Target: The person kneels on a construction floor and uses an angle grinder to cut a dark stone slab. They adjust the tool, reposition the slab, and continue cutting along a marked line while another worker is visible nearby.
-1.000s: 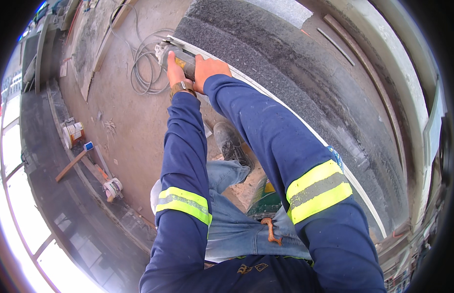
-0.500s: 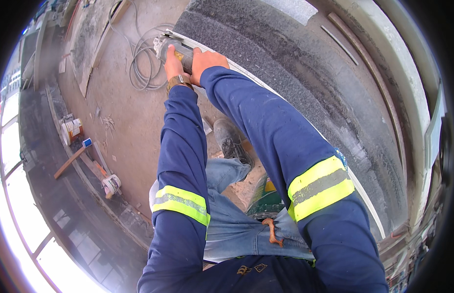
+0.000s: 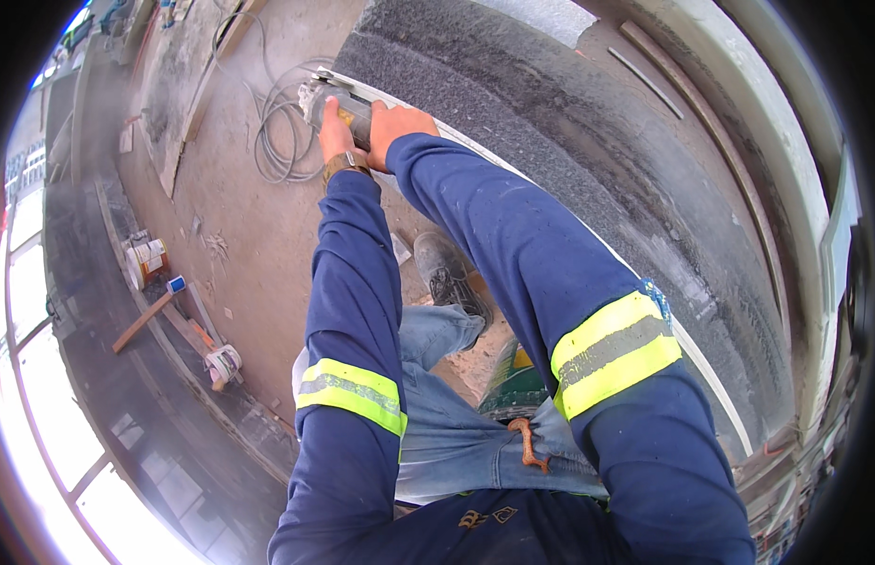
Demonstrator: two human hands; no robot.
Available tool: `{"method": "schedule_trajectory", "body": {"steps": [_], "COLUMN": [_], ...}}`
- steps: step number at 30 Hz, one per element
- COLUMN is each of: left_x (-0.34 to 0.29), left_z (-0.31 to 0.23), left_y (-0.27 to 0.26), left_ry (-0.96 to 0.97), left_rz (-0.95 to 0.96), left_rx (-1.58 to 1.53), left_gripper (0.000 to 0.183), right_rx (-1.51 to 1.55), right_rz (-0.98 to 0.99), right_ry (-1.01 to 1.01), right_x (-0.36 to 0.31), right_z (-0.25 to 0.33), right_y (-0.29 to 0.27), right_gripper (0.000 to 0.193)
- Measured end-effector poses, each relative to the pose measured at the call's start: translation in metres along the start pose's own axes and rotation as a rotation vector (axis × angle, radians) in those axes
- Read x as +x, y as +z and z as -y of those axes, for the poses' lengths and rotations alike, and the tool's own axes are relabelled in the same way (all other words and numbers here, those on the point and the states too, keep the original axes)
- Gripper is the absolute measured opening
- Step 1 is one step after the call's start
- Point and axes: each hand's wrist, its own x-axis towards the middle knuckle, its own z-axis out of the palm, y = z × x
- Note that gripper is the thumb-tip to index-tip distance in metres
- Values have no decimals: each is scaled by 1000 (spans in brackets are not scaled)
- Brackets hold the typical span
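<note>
At the top centre, an angle grinder (image 3: 358, 117) with a dusty grey body rests along the light-coloured edge of a dark grey stone slab (image 3: 532, 118). My left hand (image 3: 335, 135) is closed around its side near the front, with a watch on that wrist. Closed round the rear of the body is my right hand (image 3: 400, 124), close to the slab edge. The grinder's disc is hard to make out against the edge. Pale dust hangs in the air left of the tool's head.
A grey cable (image 3: 279, 151) lies coiled on the dusty floor left of the grinder. Farther left are a white bucket (image 3: 147, 261), a wooden-handled tool (image 3: 145, 320) and a smaller tub (image 3: 224, 363). A green container (image 3: 513, 391) stands by my legs; my boot (image 3: 444, 273) is below the slab.
The dust left of the grinder has become thicker and more spread out. The view has shifted slightly; both hands keep their hold on the grinder, almost in place along the edge.
</note>
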Motion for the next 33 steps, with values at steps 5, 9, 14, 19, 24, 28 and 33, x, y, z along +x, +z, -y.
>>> {"method": "schedule_trajectory", "body": {"steps": [5, 9, 14, 19, 24, 28, 33], "left_x": [12, 36, 45, 46, 44, 51, 62], "left_z": [4, 10, 15, 14, 10, 12, 15], "left_y": [-5, -17, -19, -20, -15, -21, -24], "left_ry": [-43, -61, -57, -42, -68, -84, -64], "left_rz": [11, 67, 88, 120, 92, 131, 124], "left_rx": [-20, -62, -43, -23, -57, -76, -1], "left_gripper": [62, 61, 60, 61, 58, 58, 63], "right_rx": [-3, -5, 9, 36, 4, -4, 10], "right_rz": [-8, -9, -11, -15, -25, 0, -22], "right_ry": [7, -7, -3, -1, 10, 8, 5], "right_x": [1, 3, 6, 7, 11, 14, 17], "right_z": [0, 2, -1, 0, 0, 1, 2], "right_y": [3, 6, 8, 9, 12, 13, 15], "right_gripper": [65, 66, 65, 64, 63, 62, 61]}}
